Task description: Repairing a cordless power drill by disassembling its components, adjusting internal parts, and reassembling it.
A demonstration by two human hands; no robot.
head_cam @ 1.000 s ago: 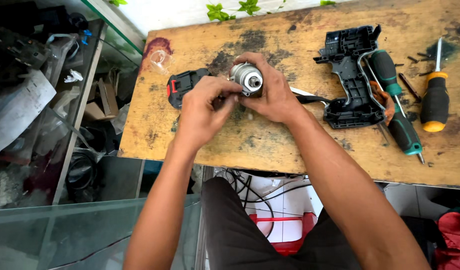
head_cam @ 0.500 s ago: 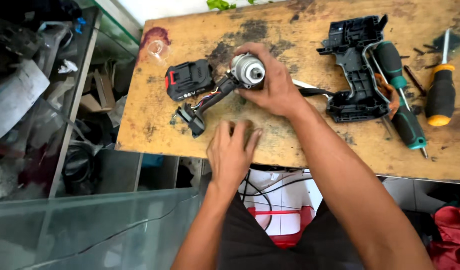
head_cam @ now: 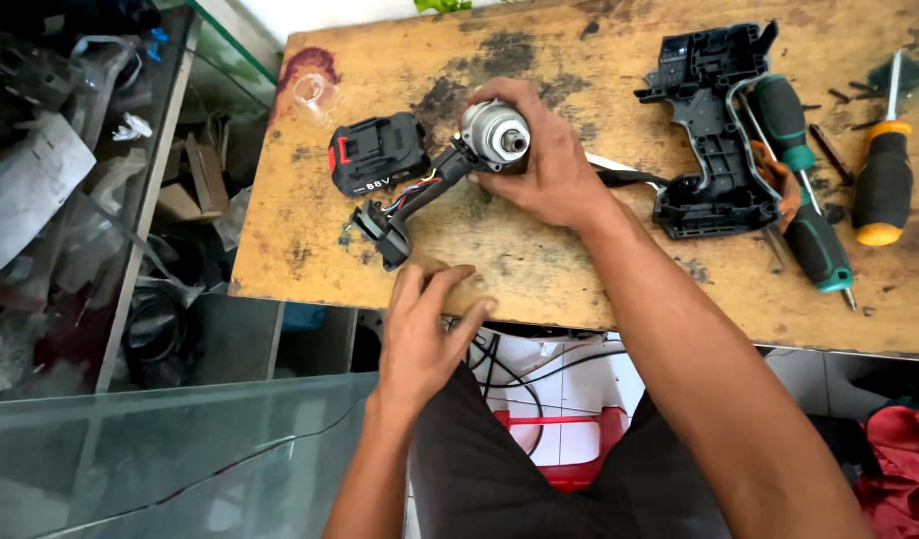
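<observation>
My right hand (head_cam: 544, 165) grips a drill's motor and silver chuck assembly (head_cam: 494, 133) above the worn wooden table (head_cam: 619, 274). Wires run from that assembly down to a black switch and connector part (head_cam: 385, 232) lying on the wood. A black and red battery pack (head_cam: 377, 153) sits just left of it. My left hand (head_cam: 430, 324) rests flat at the table's near edge with fingers apart, holding nothing, just below the switch part.
An empty black drill housing half (head_cam: 714, 140) lies to the right, with two green-handled screwdrivers (head_cam: 804, 215) and a black and orange screwdriver (head_cam: 884, 180) beside it. A glass shelf (head_cam: 130, 439) and a cluttered rack (head_cam: 70, 180) stand on the left. A red crate (head_cam: 569, 449) sits below.
My left hand let go of the drill assembly and dropped to the table's near edge. The right hand keeps hold of the chuck end; the switch part and battery now lie exposed.
</observation>
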